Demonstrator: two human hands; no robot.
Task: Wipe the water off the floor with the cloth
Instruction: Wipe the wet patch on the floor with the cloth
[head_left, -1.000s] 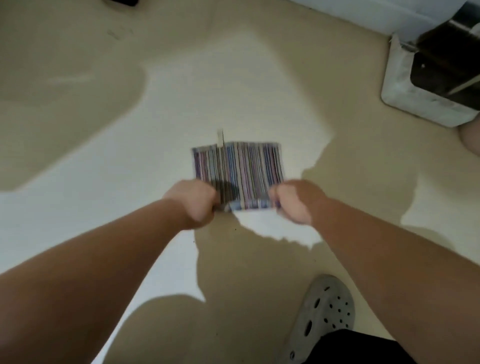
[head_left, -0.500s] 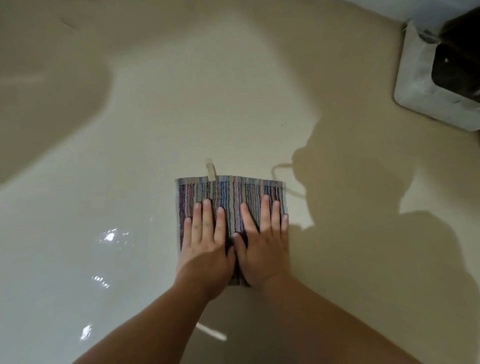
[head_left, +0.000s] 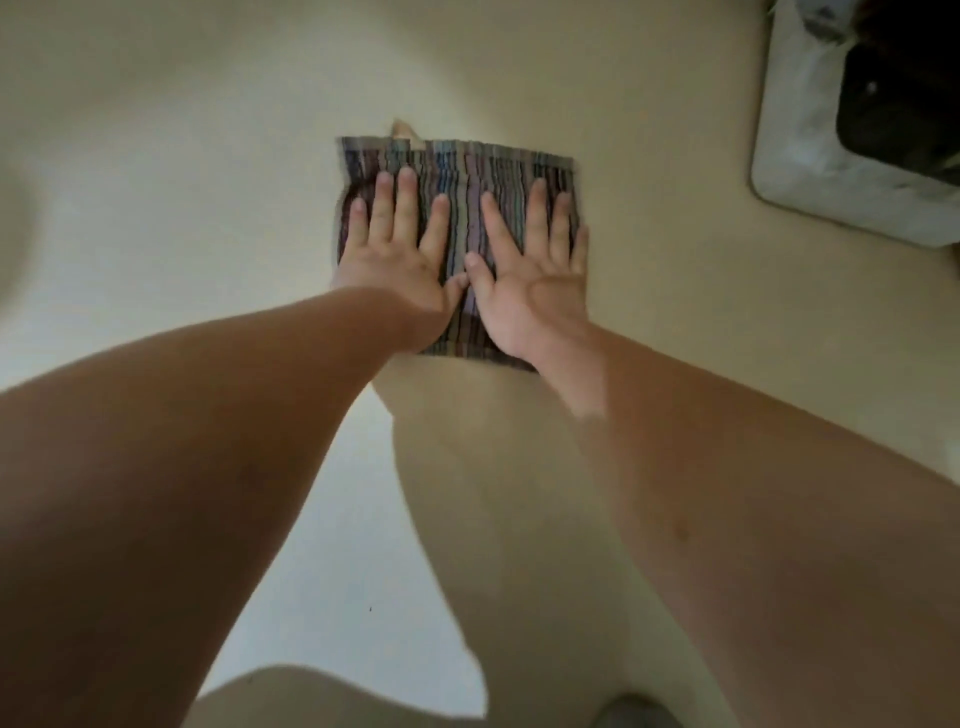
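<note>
A striped cloth (head_left: 462, 171) with thin blue, purple and grey lines lies flat on the cream floor (head_left: 208, 218), a small beige tag at its far edge. My left hand (head_left: 397, 249) presses on its left half with straight, spread fingers. My right hand (head_left: 535, 270) presses flat on its right half, thumbs nearly touching. No water shows plainly on the floor in this blurred frame.
A white container (head_left: 810, 156) with a dark inside stands on the floor at the far right. The tip of a grey shoe (head_left: 631, 712) shows at the bottom edge. Shadows of my arms and body fall across the floor.
Earlier both hands gripped the cloth's near edge; then they flattened on top of it. Since half a second ago both hands and the cloth have slid away from me.
</note>
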